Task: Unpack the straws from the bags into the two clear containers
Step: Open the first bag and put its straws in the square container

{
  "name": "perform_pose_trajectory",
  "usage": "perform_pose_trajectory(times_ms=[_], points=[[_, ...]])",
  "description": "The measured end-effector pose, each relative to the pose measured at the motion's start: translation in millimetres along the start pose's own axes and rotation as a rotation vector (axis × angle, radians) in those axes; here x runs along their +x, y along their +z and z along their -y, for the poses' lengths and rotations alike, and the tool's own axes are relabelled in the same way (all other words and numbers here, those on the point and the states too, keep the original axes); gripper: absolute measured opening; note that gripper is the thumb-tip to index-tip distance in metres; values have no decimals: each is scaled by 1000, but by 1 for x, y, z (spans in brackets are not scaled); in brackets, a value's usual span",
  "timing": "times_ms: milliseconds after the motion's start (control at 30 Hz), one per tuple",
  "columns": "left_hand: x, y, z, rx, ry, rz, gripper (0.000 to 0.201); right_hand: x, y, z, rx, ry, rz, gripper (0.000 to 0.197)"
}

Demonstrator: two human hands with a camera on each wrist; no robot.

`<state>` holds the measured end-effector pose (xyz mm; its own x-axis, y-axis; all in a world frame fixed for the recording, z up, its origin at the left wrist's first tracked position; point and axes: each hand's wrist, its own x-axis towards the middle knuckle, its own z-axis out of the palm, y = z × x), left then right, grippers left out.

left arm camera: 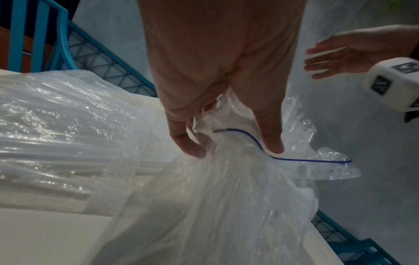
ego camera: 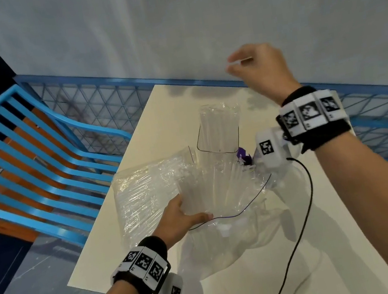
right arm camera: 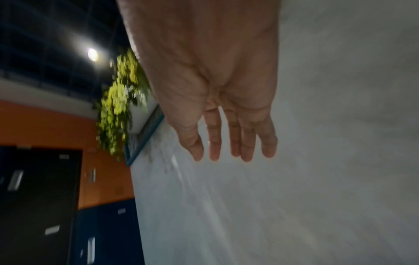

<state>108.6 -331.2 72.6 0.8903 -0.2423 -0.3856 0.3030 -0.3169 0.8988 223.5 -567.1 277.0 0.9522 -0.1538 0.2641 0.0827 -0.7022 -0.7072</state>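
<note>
Left hand pinching crinkly clear zip bag, right hand raised, fingers loose

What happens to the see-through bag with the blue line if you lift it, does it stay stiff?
The bag probably flops: it crumples where the left hand pinches it. It likely feels slippery, since the plastic looks glossy.

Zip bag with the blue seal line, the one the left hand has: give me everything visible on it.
The zip bag is clear, thin, crinkled plastic with a blue seal line along its mouth. The mouth is bunched and curved, and whether it is sealed cannot be told. The left hand pinches it at the mouth, thumb on one side and fingers on the other. Its body sags down onto the cream table. Clear straws show through it in the head view. The open right hand is raised clear of it.
</note>
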Motion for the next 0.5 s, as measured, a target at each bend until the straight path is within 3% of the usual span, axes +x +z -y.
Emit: perform_pose_trajectory(times_ms=[133, 233, 300, 367, 500], points=[[0, 2, -2, 13, 5, -2, 64, -48, -30, -14, 242, 39, -123, 17], [-4, 5, -7, 10, 19, -12, 60, -99, -11, -45, 315, 178, 19, 17], [-8, 9, -13, -25, 38, -26, 56, -131, 10, -58, 388, 268, 191, 33], [-11, 15, -20, -58, 78, -37, 53, -157, 28, -62, 538, 286, 275, 51], [-11, 28, -29, -69, 142, -23, 52, -183, 48, -68, 529, 156, 224, 62]])
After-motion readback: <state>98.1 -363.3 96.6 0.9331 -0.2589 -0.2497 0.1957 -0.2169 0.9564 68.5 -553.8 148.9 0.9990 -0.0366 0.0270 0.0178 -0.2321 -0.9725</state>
